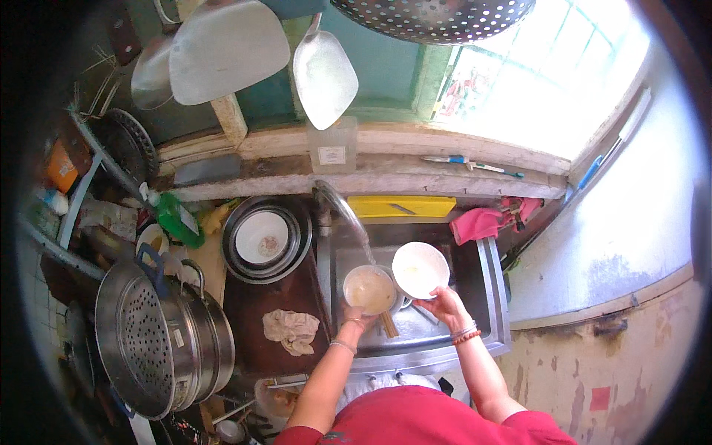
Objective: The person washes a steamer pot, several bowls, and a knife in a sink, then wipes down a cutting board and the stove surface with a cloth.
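My left hand [357, 316] grips the near rim of a bowl of cloudy water [369, 290] over the sink. Water runs into that bowl from the curved metal faucet [340, 204]. In my right hand [445, 307] is a white bowl [421, 270], tilted so its inside faces me; it is held beside the first bowl. Beneath the hands, the stainless steel sink [406, 336] holds wooden chopsticks [390, 325] and other utensils, partly hidden by the bowls.
Left of the sink, a crumpled cloth [290, 331] lies on the dark counter near nested metal basins [267, 277] with a white bowl [261, 237] inside. Large steamer pots [189, 339] stand farther left. A yellow slicer [403, 206] and pink cloth [477, 225] sit behind the sink.
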Demonstrator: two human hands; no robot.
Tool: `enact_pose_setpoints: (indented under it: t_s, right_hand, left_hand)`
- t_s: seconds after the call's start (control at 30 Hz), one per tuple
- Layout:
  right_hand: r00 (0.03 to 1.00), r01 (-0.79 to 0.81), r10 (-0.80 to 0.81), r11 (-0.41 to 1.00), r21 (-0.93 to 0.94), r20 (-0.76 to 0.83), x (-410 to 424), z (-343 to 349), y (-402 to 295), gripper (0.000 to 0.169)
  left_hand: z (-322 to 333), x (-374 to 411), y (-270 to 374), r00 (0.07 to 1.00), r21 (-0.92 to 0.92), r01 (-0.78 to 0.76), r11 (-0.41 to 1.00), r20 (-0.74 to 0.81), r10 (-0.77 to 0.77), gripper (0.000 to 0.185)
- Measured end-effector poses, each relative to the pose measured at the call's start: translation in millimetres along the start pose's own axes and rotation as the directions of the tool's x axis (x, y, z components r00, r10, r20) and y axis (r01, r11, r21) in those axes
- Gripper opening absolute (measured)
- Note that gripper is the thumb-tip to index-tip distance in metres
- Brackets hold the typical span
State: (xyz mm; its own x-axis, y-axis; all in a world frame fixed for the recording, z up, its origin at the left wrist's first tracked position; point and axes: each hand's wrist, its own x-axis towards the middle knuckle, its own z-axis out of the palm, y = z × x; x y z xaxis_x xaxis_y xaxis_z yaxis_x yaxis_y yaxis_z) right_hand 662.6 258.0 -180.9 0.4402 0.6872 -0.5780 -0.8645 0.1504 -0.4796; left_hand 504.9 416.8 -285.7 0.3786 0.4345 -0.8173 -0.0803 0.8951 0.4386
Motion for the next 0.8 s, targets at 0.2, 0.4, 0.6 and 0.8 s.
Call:
enact_pose_setpoints:
  t_s: [0.2,0.4,0.6,0.8]
  right_hand:
    - [0.998,0.007,-0.009,0.999,-0.044,-0.059,-11,-23,6,0.066]
    - [0.996,-0.023,0.021,0.999,-0.03,-0.09,-15,-42,14,0.066]
    - [0.997,-0.044,0.035,0.989,-0.142,-0.069,6,-41,27,0.061]
    - [0.98,-0.135,0.09,0.957,-0.258,-0.178,53,-39,50,0.046]
  left_hand:
    - [-2,39,-23,0.983,0.014,0.037,0.999,0.179,-0.039,0.055]
    - [6,62,-49,0.998,0.087,0.011,0.996,0.067,-0.017,0.06]
    - [-6,105,-68,0.999,0.016,0.027,1.0,-0.033,-0.027,0.067]
    - [-3,97,-61,1.0,0.137,-0.005,0.991,0.027,0.001,0.072]
